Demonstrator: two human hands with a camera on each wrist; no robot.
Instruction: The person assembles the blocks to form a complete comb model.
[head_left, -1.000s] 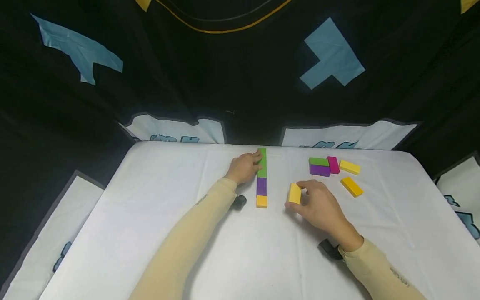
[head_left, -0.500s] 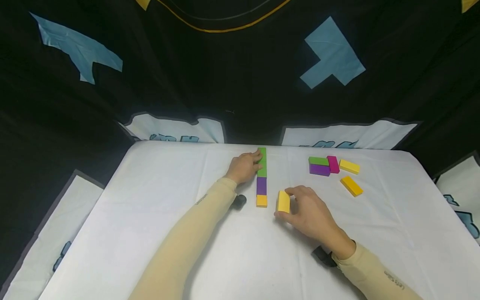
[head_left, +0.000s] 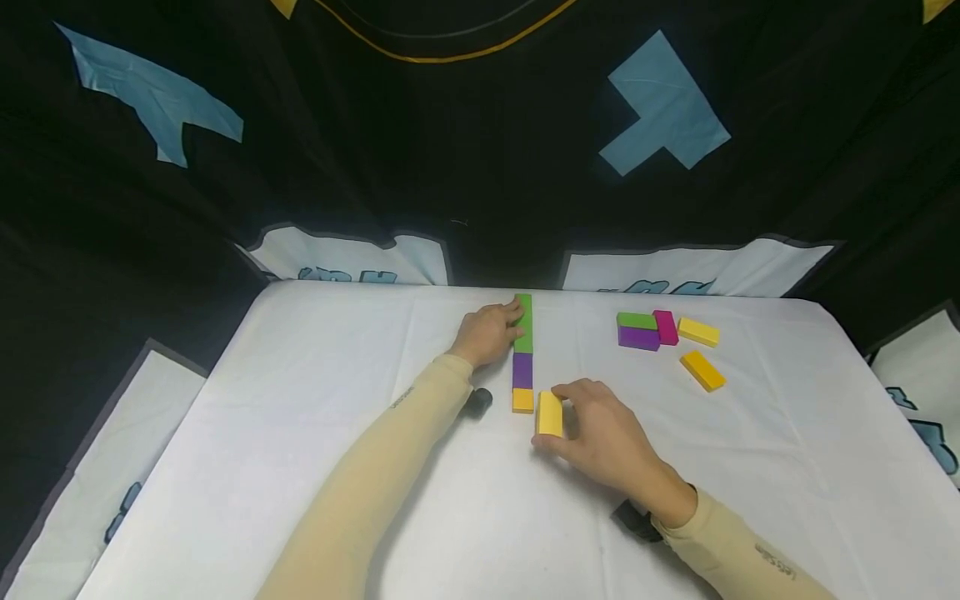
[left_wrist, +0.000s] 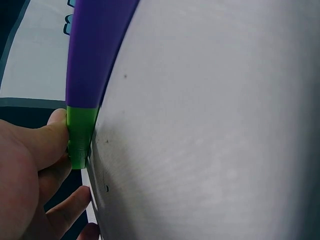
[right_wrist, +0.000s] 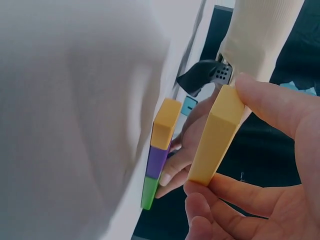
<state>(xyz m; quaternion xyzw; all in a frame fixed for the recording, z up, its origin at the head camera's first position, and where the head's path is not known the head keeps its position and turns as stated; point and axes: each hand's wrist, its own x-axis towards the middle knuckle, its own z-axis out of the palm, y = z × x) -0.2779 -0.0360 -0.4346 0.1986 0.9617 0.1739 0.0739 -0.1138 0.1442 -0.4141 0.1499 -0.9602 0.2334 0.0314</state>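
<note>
In the head view, a straight row on the white tabletop has a green section (head_left: 526, 323) at its far end, a purple block (head_left: 522, 371) in the middle and an orange-yellow block (head_left: 522, 402) nearest me. My left hand (head_left: 483, 335) lies along the row's left side, its fingertips touching the green section; the left wrist view also has the thumb against the green. My right hand (head_left: 600, 433) pinches a yellow block (head_left: 550, 414) by its two ends, thumb at the near end and fingers at the far end. That block is just right of the row's near end, apart from it.
At the back right lie a green block (head_left: 636, 321) against a purple block (head_left: 638, 337), a magenta block (head_left: 665, 327) beside them, and two loose yellow blocks, one behind (head_left: 698, 332) and one nearer (head_left: 703, 371). A black curtain (head_left: 480, 167) hangs behind the table (head_left: 360, 350).
My right hand has carried the yellow block left and a little nearer to me, close to the row's near end. The left hand and the row have stayed in place.
</note>
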